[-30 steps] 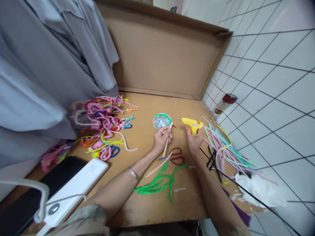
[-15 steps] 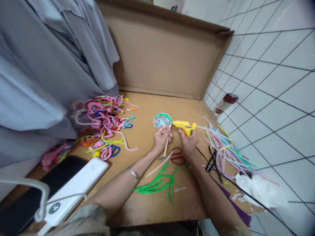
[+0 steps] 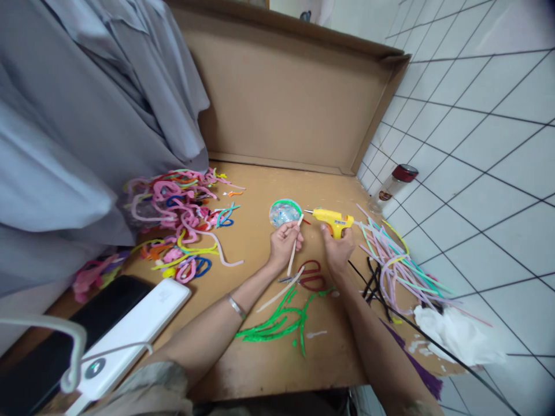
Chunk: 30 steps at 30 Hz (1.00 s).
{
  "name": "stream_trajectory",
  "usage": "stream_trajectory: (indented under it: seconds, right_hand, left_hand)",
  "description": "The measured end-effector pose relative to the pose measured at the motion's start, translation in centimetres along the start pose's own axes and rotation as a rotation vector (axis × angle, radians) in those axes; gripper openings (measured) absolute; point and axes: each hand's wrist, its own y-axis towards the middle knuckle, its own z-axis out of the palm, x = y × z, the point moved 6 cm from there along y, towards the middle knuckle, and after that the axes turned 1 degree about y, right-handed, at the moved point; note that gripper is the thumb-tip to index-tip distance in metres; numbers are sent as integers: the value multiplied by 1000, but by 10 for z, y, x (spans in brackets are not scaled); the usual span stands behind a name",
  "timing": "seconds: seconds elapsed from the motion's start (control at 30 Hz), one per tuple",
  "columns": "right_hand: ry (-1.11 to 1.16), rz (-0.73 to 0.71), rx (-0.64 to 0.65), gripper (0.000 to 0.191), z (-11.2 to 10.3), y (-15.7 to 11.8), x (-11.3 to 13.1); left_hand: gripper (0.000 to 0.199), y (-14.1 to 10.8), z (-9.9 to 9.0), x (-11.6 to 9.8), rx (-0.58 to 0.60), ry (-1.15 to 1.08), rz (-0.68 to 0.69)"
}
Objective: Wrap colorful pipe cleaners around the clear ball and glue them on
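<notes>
My left hand (image 3: 285,245) is closed, pinching a cream-coloured pipe cleaner (image 3: 292,254) whose upper end sticks up past the fingertips. Just beyond these fingers lies a round clear dish (image 3: 284,215) with a green strip along its far rim and bluish specks inside. My right hand (image 3: 339,247) grips a yellow hot glue gun (image 3: 332,219), its metal nozzle pointing left, a little apart from the pipe cleaner's tip. Between my forearms rest red-handled scissors (image 3: 313,275), another cream pipe cleaner (image 3: 277,292) and several green pipe-cleaner pieces (image 3: 277,323).
Colourful pipe cleaners (image 3: 177,214) are heaped at the left, others (image 3: 403,260) at the right. A white power bank (image 3: 139,329) lies at lower left. A red-lidded jar (image 3: 394,188) stands by the tiled wall; a cardboard panel (image 3: 295,92) rises behind. The gun's black cord (image 3: 437,341) runs right.
My right hand has drawn the glue gun back to the right, so its nozzle has come away from the pipe cleaner's tip. My left hand has hardly moved.
</notes>
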Motion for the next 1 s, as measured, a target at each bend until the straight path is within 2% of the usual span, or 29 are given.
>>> stream_trajectory:
  seconds: [0.2,0.43,0.73,0.87,1.0]
  right_hand:
    - [37,19,77,39,11,-8,-8]
    - [7,3,46,37,11,-7,-11]
    - [-83,-20,13,37,3,16,-25]
    - [-286,-60,47,38,-3,30,-33]
    - [-592,8,111,41,-11,42,-45]
  left_hand:
    - [53,0,2,-2,3,-49,-19]
    - [53,-2,7,-4,42,-113,-40]
    - [54,0,5,0,41,-107,-48]
    - [58,1,4,0,31,-117,-60]
    - [60,1,5,2,54,-124,-70]
